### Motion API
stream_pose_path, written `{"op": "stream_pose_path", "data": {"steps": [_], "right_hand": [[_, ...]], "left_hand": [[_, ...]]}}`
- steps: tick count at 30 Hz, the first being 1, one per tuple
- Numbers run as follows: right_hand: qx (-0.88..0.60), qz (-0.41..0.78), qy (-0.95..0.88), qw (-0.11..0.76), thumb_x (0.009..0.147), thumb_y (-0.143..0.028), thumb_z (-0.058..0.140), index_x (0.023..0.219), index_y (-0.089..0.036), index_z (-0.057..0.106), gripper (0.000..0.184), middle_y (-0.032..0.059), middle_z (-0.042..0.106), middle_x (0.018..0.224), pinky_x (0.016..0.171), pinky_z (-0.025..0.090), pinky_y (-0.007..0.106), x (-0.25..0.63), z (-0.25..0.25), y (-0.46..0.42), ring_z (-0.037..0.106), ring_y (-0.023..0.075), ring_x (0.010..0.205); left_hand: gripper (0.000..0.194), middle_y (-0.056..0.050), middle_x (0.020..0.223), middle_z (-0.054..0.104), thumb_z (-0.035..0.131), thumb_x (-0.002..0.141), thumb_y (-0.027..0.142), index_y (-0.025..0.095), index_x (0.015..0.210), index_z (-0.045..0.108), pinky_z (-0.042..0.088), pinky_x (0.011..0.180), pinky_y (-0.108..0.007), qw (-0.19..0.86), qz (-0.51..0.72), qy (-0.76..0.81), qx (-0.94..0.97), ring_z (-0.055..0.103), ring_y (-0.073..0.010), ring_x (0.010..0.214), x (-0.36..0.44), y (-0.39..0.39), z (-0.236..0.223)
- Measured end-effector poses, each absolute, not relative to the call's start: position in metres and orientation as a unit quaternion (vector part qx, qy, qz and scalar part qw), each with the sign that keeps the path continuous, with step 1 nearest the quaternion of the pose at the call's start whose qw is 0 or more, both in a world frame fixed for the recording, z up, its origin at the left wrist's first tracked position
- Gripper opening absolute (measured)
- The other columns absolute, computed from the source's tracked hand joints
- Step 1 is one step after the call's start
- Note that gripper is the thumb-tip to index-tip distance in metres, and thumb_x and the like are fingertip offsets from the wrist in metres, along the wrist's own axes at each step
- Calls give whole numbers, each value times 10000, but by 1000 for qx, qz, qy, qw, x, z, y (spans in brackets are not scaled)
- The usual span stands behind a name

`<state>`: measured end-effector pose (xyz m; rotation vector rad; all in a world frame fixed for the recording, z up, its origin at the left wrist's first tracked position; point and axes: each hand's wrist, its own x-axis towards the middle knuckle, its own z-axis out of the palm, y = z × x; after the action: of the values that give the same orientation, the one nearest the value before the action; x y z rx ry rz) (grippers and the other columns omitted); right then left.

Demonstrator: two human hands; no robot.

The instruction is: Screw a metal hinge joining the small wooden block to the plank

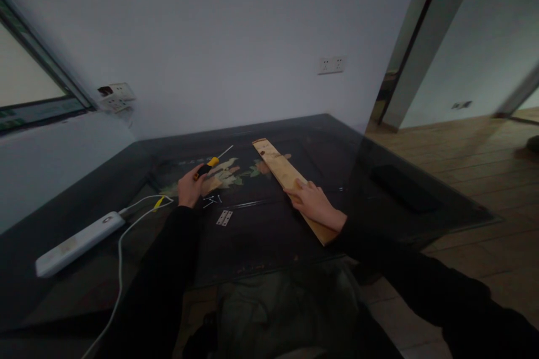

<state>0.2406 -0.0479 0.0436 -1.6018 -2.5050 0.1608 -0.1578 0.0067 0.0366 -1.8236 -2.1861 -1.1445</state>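
My left hand (192, 185) is closed around a screwdriver (207, 168) with a black and yellow handle; its thin metal shaft points up and to the right. A long, flat wooden board (278, 167) lies slantwise on the dark table. Across its near half rests my right hand (314, 202), thumb and fingers gripping the board's sides. Several screws (213, 200) are scattered just right of my left hand. Nearer to me lies a metal hinge (224, 217), opened flat, with holes in both leaves.
A white power strip (80, 244) with a white cable (120, 258) lies on the left of the dark glossy table (261, 247). At the right is a black flat object (406, 188). The wall (252, 39) bounds the table's far side.
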Motion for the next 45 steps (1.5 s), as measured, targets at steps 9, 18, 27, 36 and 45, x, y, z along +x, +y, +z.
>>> {"op": "stream_pose_path", "data": {"steps": [9, 18, 27, 36, 45], "right_hand": [[-471, 123, -864, 128, 896, -550, 516, 1463, -232, 447, 653, 165, 329, 1554, 1132, 304, 449, 280, 43, -75, 324, 315, 1423], [-484, 123, -845, 192, 962, -439, 429, 1369, -308, 560, 447, 83, 314, 1574, 1149, 304, 486, 301, 13, -116, 335, 278, 1429], [-439, 17, -877, 197, 998, -322, 356, 1422, -240, 499, 454, 99, 493, 1463, 1178, 261, 517, 278, 12, -137, 293, 246, 1450], [-445, 212, -837, 239, 867, -571, 545, 1370, -230, 561, 608, 142, 494, 1453, 1114, 309, 605, 275, 29, -131, 300, 368, 1430], [-387, 526, -571, 497, 716, -636, 659, 925, -137, 691, 542, 119, 720, 988, 830, 519, 359, 271, 59, -43, 659, 233, 934]], "left_hand": [[448, -111, 1228, 678, 605, 874, 287, 170, 1307, 613, 467, 972, -363, 41, -374, -681, -628, 631, -254, 1101, -141, 3, 44], [464, -89, 1217, 687, 626, 843, 278, 181, 1297, 622, 468, 954, -339, 26, -417, -649, -636, 643, -239, 1061, -115, 0, 58], [479, -87, 1166, 702, 650, 805, 355, 186, 1254, 656, 459, 961, -377, -97, -488, -576, -649, 637, -255, 1053, -42, -15, 70], [545, -126, 1196, 690, 753, 746, 371, 158, 1238, 656, 451, 1006, -415, -510, -528, -409, -542, 668, -252, 1033, 70, -64, 54], [493, -112, 1256, 652, 697, 801, 328, 185, 1263, 602, 409, 1067, -422, -437, -506, -362, -649, 592, -265, 1186, 101, -71, 56]]}}
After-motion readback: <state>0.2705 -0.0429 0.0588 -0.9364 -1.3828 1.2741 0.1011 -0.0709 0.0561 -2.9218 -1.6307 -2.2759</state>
